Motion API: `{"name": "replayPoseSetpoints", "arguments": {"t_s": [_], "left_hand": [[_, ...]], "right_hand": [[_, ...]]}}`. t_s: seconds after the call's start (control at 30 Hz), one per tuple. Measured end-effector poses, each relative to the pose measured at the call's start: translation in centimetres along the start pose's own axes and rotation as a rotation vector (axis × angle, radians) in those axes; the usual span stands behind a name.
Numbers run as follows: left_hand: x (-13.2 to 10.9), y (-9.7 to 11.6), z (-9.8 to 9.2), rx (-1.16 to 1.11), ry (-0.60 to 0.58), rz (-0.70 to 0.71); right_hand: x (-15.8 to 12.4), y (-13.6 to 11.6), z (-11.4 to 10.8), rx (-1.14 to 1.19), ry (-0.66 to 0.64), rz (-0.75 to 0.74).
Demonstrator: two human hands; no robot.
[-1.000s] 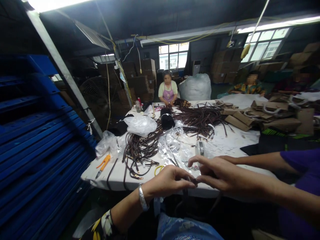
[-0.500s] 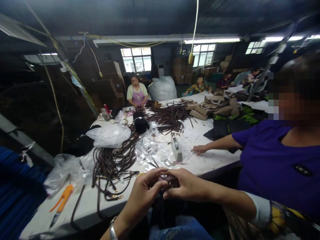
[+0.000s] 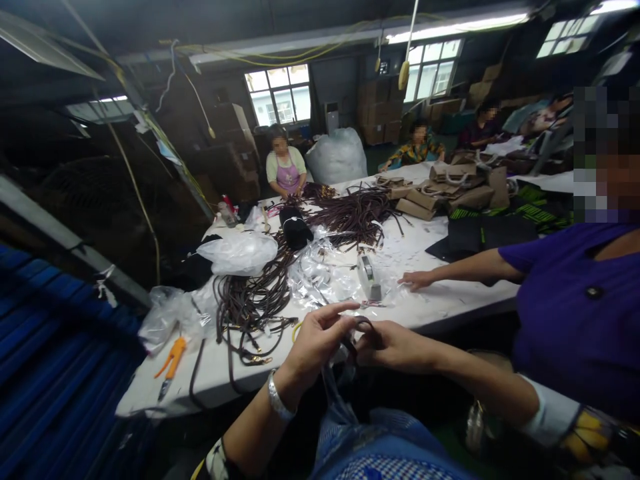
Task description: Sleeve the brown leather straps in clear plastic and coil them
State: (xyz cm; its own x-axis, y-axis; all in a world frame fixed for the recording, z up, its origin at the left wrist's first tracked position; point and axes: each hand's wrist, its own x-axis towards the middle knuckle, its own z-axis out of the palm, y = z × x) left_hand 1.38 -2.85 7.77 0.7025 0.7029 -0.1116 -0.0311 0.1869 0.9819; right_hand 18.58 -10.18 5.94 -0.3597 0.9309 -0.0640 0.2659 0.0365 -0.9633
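I pinch a dark strap [image 3: 364, 328], thin and curled into a small loop, between both hands just off the tabletop's [image 3: 440, 310] near edge. My left hand [image 3: 320, 340] closes on it with the forefinger stuck out straight, and my right hand [image 3: 395, 347] nips its other side. Beyond, a tangled heap of brown straps [image 3: 250, 300] lies toward the left edge. Crinkled clear bags [image 3: 325, 273] and a tape dispenser [image 3: 370, 277] sit mid-table, a co-worker's hand [image 3: 415, 280] flat beside them. Orange-handled pliers [image 3: 173, 357] lie by the near left corner.
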Motion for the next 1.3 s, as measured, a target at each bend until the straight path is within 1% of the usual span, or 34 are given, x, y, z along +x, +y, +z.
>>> {"name": "replayPoseSetpoints", "arguments": {"t_s": [0.03, 0.07, 0.13, 0.2, 0.23, 0.3, 0.37, 0.43, 0.5, 0.6, 0.7, 0.77, 0.8, 0.9, 0.93, 0.97, 1.03, 1.1, 1.13, 1.23, 1.3], "left_hand": [[0.0, 0.1, -0.1, 0.005, 0.023, 0.005], [-0.1, 0.2, -0.3, 0.008, 0.042, 0.014], [-0.3, 0.2, -0.6, 0.017, 0.069, 0.040], [-0.5, 0.1, -0.9, 0.027, 0.059, 0.053], [-0.6, 0.1, -1.0, 0.029, 0.033, 0.050], [-0.9, 0.0, -1.3, 0.018, -0.050, 0.026], [-1.3, 0.1, -1.5, -0.002, -0.118, -0.005], [-1.6, 0.2, -1.7, -0.018, -0.135, -0.019], [-2.0, 0.2, -1.9, -0.032, -0.134, -0.014], [-2.5, 0.2, -2.2, -0.042, -0.161, -0.005], [-3.1, 0.0, -2.5, -0.023, -0.269, 0.009], [-3.3, -0.2, -2.7, 0.046, -0.352, 0.048], [-3.4, -0.3, -2.8, 0.111, -0.372, 0.075], [-3.5, -0.3, -3.1, 0.349, -0.338, 0.156], [-3.4, 0.0, -3.2, 0.380, -0.324, 0.176], [-3.3, 0.3, -3.3, 0.363, -0.311, 0.196], [-3.1, 1.1, -3.5, 0.222, -0.293, 0.221], [-2.7, 2.0, -3.3, 0.078, -0.262, 0.255], [-2.6, 2.3, -3.1, 0.044, -0.240, 0.279], [-2.4, 2.7, -2.1, 0.063, -0.163, 0.349], [-2.6, 2.7, -1.4, 0.138, -0.106, 0.362]], "right_hand": [[0.0, 0.2, 0.2, 0.073, -0.030, 0.016], [0.0, 0.3, 0.4, 0.127, -0.028, 0.030], [-0.1, 0.5, 0.6, 0.139, 0.067, 0.032], [-0.2, 0.1, 0.3, 0.032, 0.210, 0.010], [-0.2, -0.2, 0.1, -0.043, 0.267, -0.006], [-0.2, -1.2, -0.5, -0.164, 0.319, -0.016], [-0.1, -2.2, -1.0, -0.170, 0.285, 0.007], [0.1, -3.2, -1.5, -0.119, 0.213, 0.024], [0.3, -4.1, -1.8, -0.129, 0.179, 0.026], [0.4, -5.4, -2.0, -0.261, 0.160, 0.036], [0.5, -6.5, -1.8, -0.395, 0.145, 0.005], [0.6, -7.0, -1.5, -0.466, 0.136, -0.011], [0.6, -7.3, -1.3, -0.500, 0.125, -0.010], [0.7, -8.0, -0.9, -0.593, 0.087, 0.004], [0.7, -8.1, -0.8, -0.614, 0.089, 0.008], [0.8, -8.2, -0.8, -0.623, 0.090, 0.011], [1.1, -8.0, -0.7, -0.584, 0.080, 0.019], [1.5, -7.4, -0.2, -0.455, 0.058, 0.039], [1.7, -6.9, 0.1, -0.364, 0.053, 0.064], [2.0, -5.8, 1.4, -0.084, 0.102, 0.159], [2.0, -5.3, 2.2, 0.065, 0.127, 0.194]]}}
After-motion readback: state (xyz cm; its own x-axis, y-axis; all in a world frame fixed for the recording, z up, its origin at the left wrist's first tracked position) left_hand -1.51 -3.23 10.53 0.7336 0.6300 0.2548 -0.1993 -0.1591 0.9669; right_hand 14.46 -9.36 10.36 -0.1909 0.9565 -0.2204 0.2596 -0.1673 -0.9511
